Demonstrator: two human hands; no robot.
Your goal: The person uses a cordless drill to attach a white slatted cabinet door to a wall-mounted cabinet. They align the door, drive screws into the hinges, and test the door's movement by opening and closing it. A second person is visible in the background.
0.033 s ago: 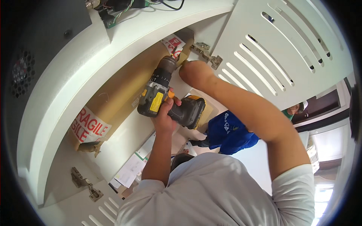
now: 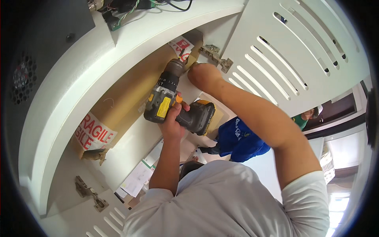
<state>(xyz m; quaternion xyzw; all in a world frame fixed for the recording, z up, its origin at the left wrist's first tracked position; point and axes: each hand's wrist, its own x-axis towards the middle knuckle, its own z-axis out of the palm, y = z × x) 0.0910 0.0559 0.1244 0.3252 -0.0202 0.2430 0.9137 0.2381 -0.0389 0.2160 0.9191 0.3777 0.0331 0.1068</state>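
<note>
Everything here goes by the box [image 2: 126, 89], the long cardboard one slanting across the cabinet. Got the drill [image 2: 162, 103] in the left hand [image 2: 172, 125], just right of the box's upper half and partly in front of it. Fingers wrapped round the grip, right by the orange trigger [image 2: 179, 99]. Bit [image 2: 182, 52] aimed toward the box's top end, right in front of a red-and-white label there. Can't tell about actual contact with the cardboard.

Right hand [image 2: 205, 77] just right of the box's top end, near the drill's nose and close to a metal hinge [image 2: 226, 65]. Looks bunched up, fingers mostly hidden, so can't say about holding anything.

Another red-and-white label [image 2: 94, 134] at the box's lower end. Second hinge [image 2: 90, 193] below that, on another slotted door [image 2: 79, 221]. Big slotted white door [image 2: 252, 35] swung out to the right of the box. White curved ledge [image 2: 35, 158] along the box's left side, with a bit of green circuit board [image 2: 115, 24] and wires above. Papers [image 2: 138, 178] below and right of the box, plus a person in blue [image 2: 241, 138] farther right.
</note>
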